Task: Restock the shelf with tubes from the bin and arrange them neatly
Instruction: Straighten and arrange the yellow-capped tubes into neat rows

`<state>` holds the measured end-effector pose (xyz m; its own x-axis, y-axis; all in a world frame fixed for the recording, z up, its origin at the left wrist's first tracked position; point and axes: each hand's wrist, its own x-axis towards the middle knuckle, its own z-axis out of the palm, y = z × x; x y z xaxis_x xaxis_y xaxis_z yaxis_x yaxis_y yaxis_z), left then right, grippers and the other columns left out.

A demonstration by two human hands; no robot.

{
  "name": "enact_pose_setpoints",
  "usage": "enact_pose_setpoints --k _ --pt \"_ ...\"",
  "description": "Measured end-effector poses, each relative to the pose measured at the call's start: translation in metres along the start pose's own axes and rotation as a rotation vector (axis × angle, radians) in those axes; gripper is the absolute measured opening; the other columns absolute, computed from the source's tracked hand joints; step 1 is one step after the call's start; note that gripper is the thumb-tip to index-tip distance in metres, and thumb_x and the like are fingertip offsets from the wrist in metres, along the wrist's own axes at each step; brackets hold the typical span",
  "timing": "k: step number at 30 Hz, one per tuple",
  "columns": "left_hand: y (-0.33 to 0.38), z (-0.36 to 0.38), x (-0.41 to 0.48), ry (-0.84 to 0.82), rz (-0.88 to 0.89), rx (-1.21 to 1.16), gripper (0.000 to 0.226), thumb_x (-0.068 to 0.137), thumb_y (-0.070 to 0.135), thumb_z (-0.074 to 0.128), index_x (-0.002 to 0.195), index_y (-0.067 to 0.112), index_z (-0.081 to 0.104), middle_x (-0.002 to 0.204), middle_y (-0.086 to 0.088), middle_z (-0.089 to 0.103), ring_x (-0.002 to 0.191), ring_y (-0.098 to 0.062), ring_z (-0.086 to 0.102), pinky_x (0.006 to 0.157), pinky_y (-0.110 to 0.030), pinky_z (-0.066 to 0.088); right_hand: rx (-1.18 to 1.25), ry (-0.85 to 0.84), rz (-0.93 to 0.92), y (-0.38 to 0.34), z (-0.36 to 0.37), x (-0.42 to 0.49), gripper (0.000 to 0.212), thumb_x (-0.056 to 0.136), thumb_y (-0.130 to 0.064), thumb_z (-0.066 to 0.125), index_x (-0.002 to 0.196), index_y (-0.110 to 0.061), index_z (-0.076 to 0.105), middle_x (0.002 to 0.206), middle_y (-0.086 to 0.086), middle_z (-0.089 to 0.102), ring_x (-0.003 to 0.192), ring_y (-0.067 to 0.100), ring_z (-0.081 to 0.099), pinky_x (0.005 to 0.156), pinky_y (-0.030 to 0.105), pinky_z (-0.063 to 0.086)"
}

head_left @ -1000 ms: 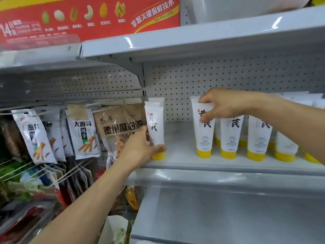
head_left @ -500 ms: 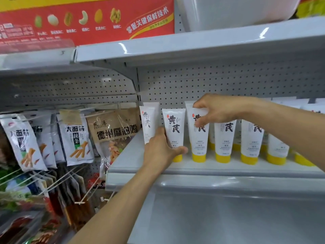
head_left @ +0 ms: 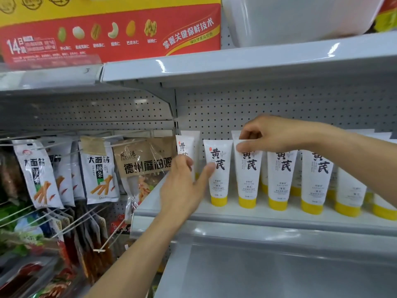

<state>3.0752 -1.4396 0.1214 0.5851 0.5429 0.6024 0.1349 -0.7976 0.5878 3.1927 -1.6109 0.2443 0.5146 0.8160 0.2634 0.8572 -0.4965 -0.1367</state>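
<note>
White tubes with yellow caps stand cap-down in a row on the grey shelf (head_left: 257, 214). My right hand (head_left: 277, 134) pinches the top edge of one front-row tube (head_left: 248, 181). Just left of it stands another tube (head_left: 218, 175). My left hand (head_left: 184, 186) is in front of the leftmost tube (head_left: 182, 145), fingers spread, thumb touching the side of the second tube. More tubes (head_left: 315, 183) continue to the right, with a second row behind. No bin is in view.
Snack bags (head_left: 98, 171) hang on pegs left of the shelf. A red and yellow box (head_left: 111, 31) and a white container (head_left: 300, 16) sit on the upper shelf (head_left: 236, 63). A lower grey shelf (head_left: 279, 274) lies below.
My left hand let go of the tube it slid rightward into the row and has drawn back a little, fingers now spread. My right hand stays at the top of its tube.
</note>
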Motion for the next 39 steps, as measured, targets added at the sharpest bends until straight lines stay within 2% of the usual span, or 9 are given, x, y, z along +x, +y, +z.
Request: enact_pose_setpoints --k 3,6,11,16,18,21,26,33,39 --pt "-0.023 -0.014 0.025 0.075 -0.09 -0.153 0.053 0.087 0.047 0.062 0.125 0.017 0.04 0.123 0.001 0.045 0.11 -0.021 0.053 0.089 -0.036 0.045 0.084 0.19 -0.006 0.008 -0.009 0.01 0.02 0.087 -0.044 0.063 0.092 -0.024 0.067 0.09 -0.014 0.067 0.084 0.007 0.063 0.078 0.03 0.052" --pt "-0.036 -0.02 0.049 -0.189 -0.224 -0.239 0.08 0.08 0.024 0.076 0.145 0.014 0.029 0.14 -0.002 0.046 0.125 -0.022 0.049 0.103 -0.037 0.04 0.002 0.184 0.038 0.019 -0.014 0.027 0.018 0.086 -0.037 0.068 0.099 -0.025 0.067 0.099 -0.014 0.067 0.089 0.004 0.061 0.091 0.034 0.051" --pt "-0.046 -0.018 0.064 -0.44 -0.222 -0.316 0.065 0.078 0.005 0.075 0.134 0.016 0.044 0.117 0.003 0.063 0.114 -0.018 0.059 0.095 -0.029 0.045 -0.045 -0.002 0.068 0.021 -0.009 0.048 0.034 0.085 -0.036 0.07 0.116 -0.023 0.065 0.111 -0.011 0.066 0.1 0.009 0.061 0.099 0.033 0.047" --pt "-0.036 -0.044 0.09 -0.311 -0.064 -0.415 0.067 0.086 0.008 0.069 0.143 0.022 0.036 0.121 0.01 0.058 0.104 -0.003 0.058 0.077 -0.011 0.042 -0.008 -0.069 0.052 0.023 -0.009 0.058 0.032 0.084 -0.035 0.072 0.113 -0.022 0.067 0.108 -0.011 0.067 0.099 0.008 0.063 0.097 0.031 0.048" --pt "-0.033 -0.051 0.103 -0.348 -0.001 -0.398 0.06 0.088 0.006 0.066 0.139 0.025 0.043 0.122 0.008 0.06 0.103 -0.002 0.061 0.082 -0.015 0.048 -0.01 -0.099 0.046 0.024 -0.009 0.06 0.029 0.084 -0.034 0.073 0.11 -0.022 0.069 0.102 -0.011 0.07 0.093 0.008 0.065 0.093 0.03 0.051" --pt "-0.03 -0.053 0.114 -0.438 -0.021 -0.37 0.035 0.087 -0.003 0.065 0.114 0.019 0.062 0.113 -0.009 0.068 0.1 -0.022 0.068 0.079 -0.027 0.059 -0.042 -0.13 0.032 0.025 -0.005 0.06 0.019 0.085 -0.03 0.072 0.101 -0.019 0.074 0.091 -0.011 0.073 0.084 0.009 0.068 0.085 0.033 0.056" --pt "-0.022 -0.04 0.125 -0.434 -0.019 -0.327 0.025 0.082 -0.002 0.07 0.096 0.019 0.068 0.1 -0.01 0.072 0.089 -0.023 0.072 0.075 -0.032 0.061 -0.033 -0.131 0.032 0.03 -0.003 0.063 0.012 0.083 -0.028 0.072 0.092 -0.02 0.075 0.086 -0.009 0.075 0.083 0.013 0.07 0.082 0.037 0.058" --pt "0.005 -0.007 0.131 -0.468 0.082 -0.33 0.018 0.083 0.003 0.072 0.092 0.018 0.07 0.091 -0.006 0.068 0.075 -0.015 0.068 0.063 -0.021 0.058 -0.015 -0.131 -0.008 0.036 -0.001 0.065 0.007 0.083 -0.025 0.072 0.083 -0.02 0.074 0.082 0.002 0.074 0.075 0.022 0.067 0.071 0.039 0.056" --pt "0.016 -0.002 0.133 -0.489 0.08 -0.327 0.02 0.081 0.004 0.074 0.097 0.016 0.071 0.096 -0.01 0.07 0.072 -0.011 0.065 0.054 -0.012 0.051 0.007 -0.116 -0.023 0.037 0.001 0.064 0.009 0.085 -0.026 0.07 0.089 -0.019 0.075 0.084 -0.004 0.074 0.082 0.021 0.069 0.073 0.037 0.056"
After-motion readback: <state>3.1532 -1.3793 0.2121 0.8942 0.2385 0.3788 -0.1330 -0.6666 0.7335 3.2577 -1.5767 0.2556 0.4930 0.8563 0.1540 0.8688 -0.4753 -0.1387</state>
